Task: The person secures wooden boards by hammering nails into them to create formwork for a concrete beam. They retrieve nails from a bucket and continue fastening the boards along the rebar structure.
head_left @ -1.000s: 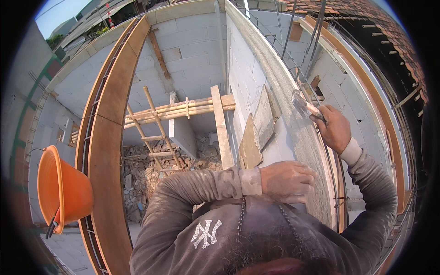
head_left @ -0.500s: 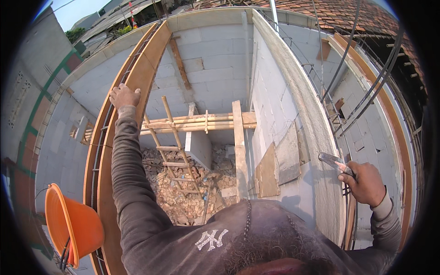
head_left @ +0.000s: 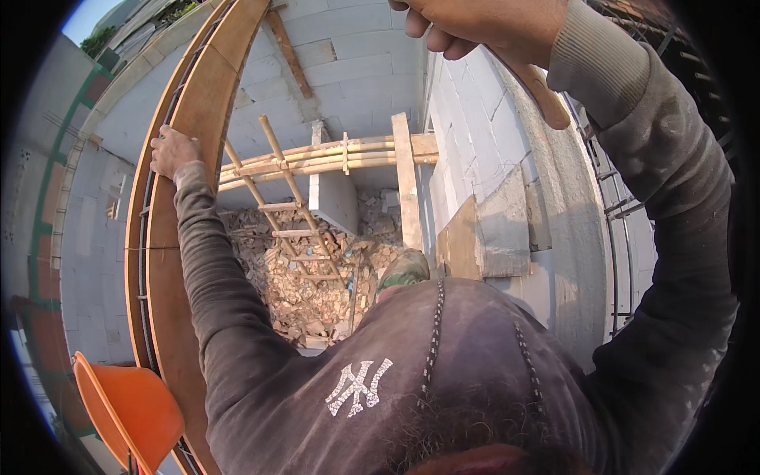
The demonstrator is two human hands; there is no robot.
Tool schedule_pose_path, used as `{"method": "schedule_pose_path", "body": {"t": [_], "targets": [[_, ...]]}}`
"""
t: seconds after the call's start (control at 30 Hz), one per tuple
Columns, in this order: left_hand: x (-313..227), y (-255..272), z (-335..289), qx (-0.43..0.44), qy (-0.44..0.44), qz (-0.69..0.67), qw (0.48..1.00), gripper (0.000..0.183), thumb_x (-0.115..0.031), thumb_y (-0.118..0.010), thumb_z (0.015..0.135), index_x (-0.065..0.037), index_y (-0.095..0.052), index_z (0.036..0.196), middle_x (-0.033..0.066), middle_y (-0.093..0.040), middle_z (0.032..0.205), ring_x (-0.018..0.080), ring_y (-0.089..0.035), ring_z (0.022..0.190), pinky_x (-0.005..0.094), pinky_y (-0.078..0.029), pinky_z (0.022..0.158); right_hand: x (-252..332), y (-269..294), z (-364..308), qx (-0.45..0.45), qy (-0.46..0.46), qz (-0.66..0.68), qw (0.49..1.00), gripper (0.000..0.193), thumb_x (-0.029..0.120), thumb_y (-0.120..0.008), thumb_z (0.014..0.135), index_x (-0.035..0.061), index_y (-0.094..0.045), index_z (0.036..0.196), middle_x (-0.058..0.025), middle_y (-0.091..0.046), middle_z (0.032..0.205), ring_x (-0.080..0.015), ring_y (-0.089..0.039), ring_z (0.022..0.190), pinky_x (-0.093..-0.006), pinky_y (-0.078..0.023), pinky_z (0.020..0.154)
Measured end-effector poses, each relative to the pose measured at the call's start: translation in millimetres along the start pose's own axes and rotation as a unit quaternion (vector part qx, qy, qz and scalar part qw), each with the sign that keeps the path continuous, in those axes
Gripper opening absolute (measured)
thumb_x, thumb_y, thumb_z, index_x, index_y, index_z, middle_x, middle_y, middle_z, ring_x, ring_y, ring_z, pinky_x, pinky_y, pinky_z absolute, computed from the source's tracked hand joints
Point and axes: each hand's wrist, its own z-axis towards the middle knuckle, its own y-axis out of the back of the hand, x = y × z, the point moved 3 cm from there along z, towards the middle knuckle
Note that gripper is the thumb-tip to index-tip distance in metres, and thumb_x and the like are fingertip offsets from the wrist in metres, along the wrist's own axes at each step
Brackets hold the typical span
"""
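My left hand (head_left: 176, 152) grips the wooden formwork (head_left: 198, 119), its fingers curled over the inner edge of the board beside the channel. Steel reinforcing bar (head_left: 143, 297) runs along that channel between two boards. Raised high at the top right, my right hand (head_left: 491, 24) is closed, partly cut off by the frame's edge. A brown wooden-handled tool (head_left: 546, 103) sticks out below its palm; the tool's other end is hidden. Under that hand runs the rough grey top of a block wall (head_left: 582, 237).
An orange bucket (head_left: 138, 404) hangs at the lower left by the formwork. Far below, a bamboo ladder (head_left: 297, 233) leans against bamboo poles (head_left: 317, 162) above brick rubble (head_left: 317, 309). An upright plank (head_left: 408, 182) stands near the right wall. Thin steel bars (head_left: 621, 214) rise beyond it.
My right hand has risen with the tool from beside the right wall to the top of the view. My left hand still holds the formwork, and the view has shifted.
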Motion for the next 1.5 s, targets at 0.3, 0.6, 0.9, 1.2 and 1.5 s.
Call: {"method": "schedule_pose_path", "body": {"t": [0.3,0.6,0.9,1.2,1.5], "targets": [[6.4,0.1,-2.3,0.006,0.015,0.004,1.000,0.059,-0.032,-0.088,0.079,-0.018,-0.062,0.131,0.0128,-0.068,0.122,0.0322,-0.071,0.113,0.0505,-0.054,0.098,-81.4,-107.6,169.5,-0.083,-0.152,0.183,0.968,0.040,0.040,-0.070,0.104,0.0011,-0.067,0.094,-0.0001,-0.055,0.065,-0.0112,-0.055,0.057,-0.0286,-0.050,0.053],[11.9,8.2,-8.8,-0.011,0.035,-0.019,0.999,0.075,-0.026,-0.093,0.074,-0.021,-0.058,0.140,0.0091,-0.065,0.121,0.0312,-0.068,0.114,0.0477,-0.052,0.096,-252.7,-251.2,278.6,-0.064,-0.374,0.379,0.844,0.041,0.039,-0.073,0.095,-0.0018,-0.070,0.092,-0.0062,-0.061,0.070,-0.0190,-0.056,0.053,-0.0394,-0.045,0.050],[6.4,8.0,-5.3,0.028,0.067,0.000,0.997,0.075,-0.028,-0.092,0.075,-0.022,-0.059,0.142,0.0085,-0.066,0.121,0.0343,-0.069,0.109,0.0490,-0.053,0.091,-367.2,-475.2,114.6,0.051,-0.538,0.321,0.777,0.046,0.042,-0.073,0.096,-0.0036,-0.072,0.091,-0.0130,-0.069,0.076,-0.0256,-0.066,0.059,-0.0427,-0.051,0.053],[0.9,6.9,0.7,0.027,0.082,0.025,0.996,0.071,-0.032,-0.092,0.075,-0.023,-0.062,0.139,0.0058,-0.070,0.129,0.0350,-0.070,0.110,0.0493,-0.055,0.087,-421.0,-608.0,-88.3,0.387,-0.417,0.055,0.820,0.063,0.054,-0.070,0.097,-0.0067,-0.076,0.111,-0.0241,-0.077,0.097,-0.0317,-0.076,0.072,-0.0443,-0.059,0.064],[-9.0,6.6,7.8,0.016,0.101,-0.054,0.993,0.073,-0.020,-0.091,0.074,-0.008,-0.061,0.139,0.0115,-0.069,0.135,0.0343,-0.067,0.123,0.0473,-0.053,0.101,-497.6,-657.7,-36.4,0.491,-0.423,0.111,0.753,0.052,0.047,-0.068,0.103,-0.0024,-0.076,0.089,-0.0119,-0.063,0.062,-0.0243,-0.059,0.049,-0.0437,-0.047,0.047]]}}
